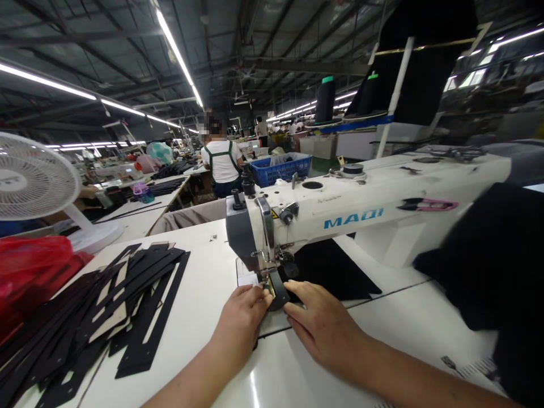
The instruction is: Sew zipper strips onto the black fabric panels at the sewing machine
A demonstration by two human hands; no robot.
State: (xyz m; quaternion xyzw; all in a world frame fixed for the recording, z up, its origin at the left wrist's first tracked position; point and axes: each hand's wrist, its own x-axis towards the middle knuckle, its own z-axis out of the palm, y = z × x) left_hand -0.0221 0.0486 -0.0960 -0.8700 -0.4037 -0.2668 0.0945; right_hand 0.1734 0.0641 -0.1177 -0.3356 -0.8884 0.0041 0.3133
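A small black strip with a gold zipper [277,290] lies under the needle area of the white sewing machine [314,212]. My left hand [242,317] has its thumb and fingers pressed together on the strip's left edge. On the strip's right side rests my right hand [321,320], its fingertips on the black piece and its fingers slightly apart. Behind the needle, a black fabric panel [335,269] lies flat on the table, partly under the machine arm.
Black cut pieces [148,306] are heaped at the left, beside a red plastic bag [34,277] and a white fan [29,175]. Dark fabric [501,260] hangs at the right. A person [223,161] stands beyond, near a blue basket [283,169].
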